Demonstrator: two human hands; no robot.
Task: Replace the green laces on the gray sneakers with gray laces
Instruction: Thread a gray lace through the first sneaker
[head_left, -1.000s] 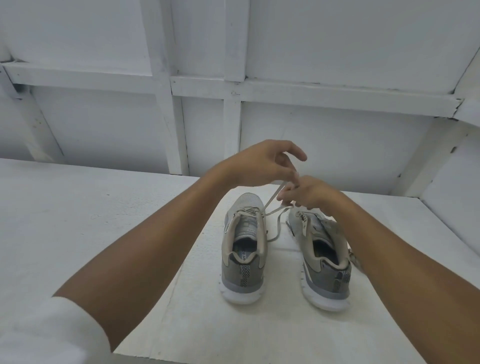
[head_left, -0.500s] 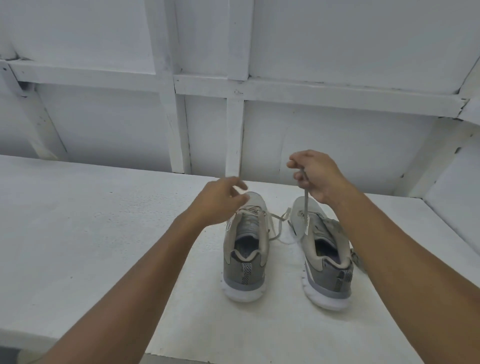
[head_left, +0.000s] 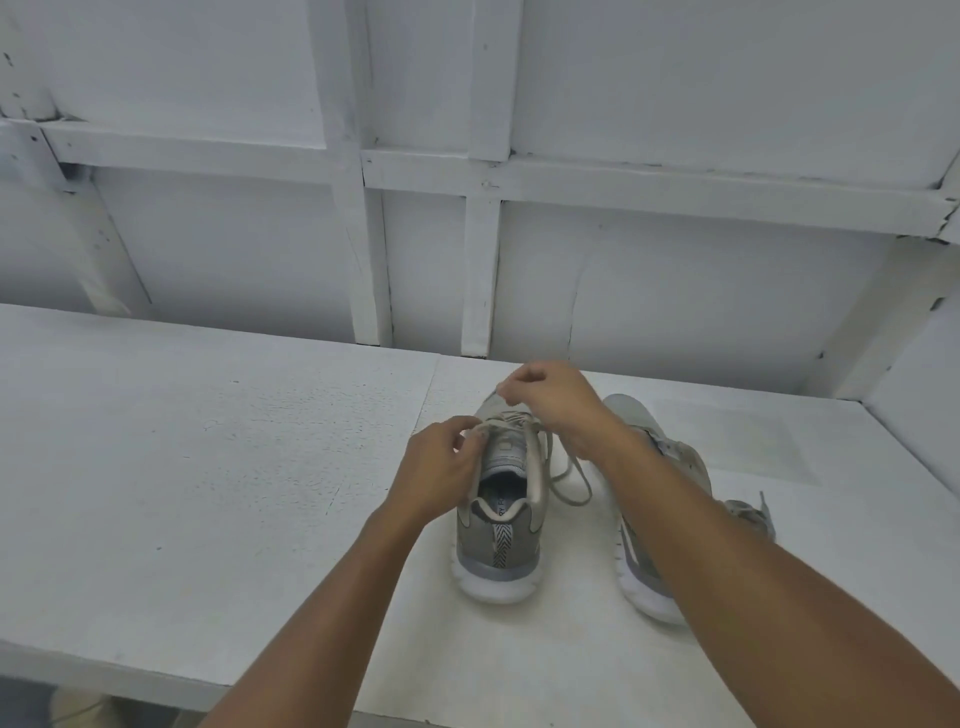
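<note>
— Left grip (head_left: 441, 475) first?

— Clamped on the gray lace (head_left: 514, 422) at the top eyelets of the left sneaker (head_left: 498, 535), fingers and thumb pinching it. Half a second ago: slack, holding nothing, hovering just beside that same sneaker.

— And the right grip (head_left: 550, 397)?

— Also pinching the lace, fingertips closed on a strand above the left sneaker's toe end. Half a second ago: raised over the right sneaker (head_left: 631, 415), drawing a strand straight up. Since then, swung across and dropped low.

— Both on one shoe now, then. Meaning for the task?

— Probably finished with pulling slack through and on to snugging or knotting the left sneaker's lace. Looks late in the job: gray lace threaded through that sneaker's eyelets, no green seen anywhere.

— Rest of the lace?

— Trailing off the left sneaker's right side in a loose loop, lying on the white surface (head_left: 260, 467) between it and the right sneaker.

— Right sneaker itself?

— Parked just right of the left sneaker, heel toward the camera, largely hidden under the right forearm; lacing impossible to judge.

— Anything else?

— A small grayish tangle (head_left: 748, 512) further right of the left sneaker, past its mate; too blurred to name.
</note>
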